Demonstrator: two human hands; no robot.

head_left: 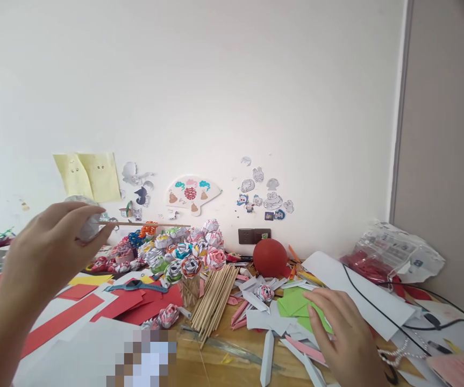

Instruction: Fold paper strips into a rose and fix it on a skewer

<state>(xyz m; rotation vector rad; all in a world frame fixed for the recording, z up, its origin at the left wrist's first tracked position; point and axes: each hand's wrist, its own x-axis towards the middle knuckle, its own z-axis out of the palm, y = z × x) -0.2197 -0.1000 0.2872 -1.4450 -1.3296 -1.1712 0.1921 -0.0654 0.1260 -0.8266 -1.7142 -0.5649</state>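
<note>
Two bare hands are held over a wood-grained surface (223,371). The left hand (52,244), raised toward nine o'clock, has its fingers and thumb clamped on a pale, rounded, slightly glossy thing (88,229); a thin, straight wooden stick (147,224) runs out from the grip, nearly level, toward three o'clock. Whether the two are joined cannot be told. The right hand (340,333), between four and five o'clock, has softly curved fingers with the thumb set apart from them; smooth, flat green paper sheets (296,302) lie just beside its fingertips, and contact is unclear. Stiff, folded white paper strips (267,355), some pointed at the end, scatter toward five.

At half past six lies a loose bundle of slim, round wooden sticks (213,301). Layered paper roses (191,250) with curled, colour-edged petals bunch upright at half past seven. A smooth, rounded red ball (270,258) sits near five, flat red paper (66,322) overlaps toward eight, and a crinkled, clear plastic bag (401,250) slumps at half past three.
</note>
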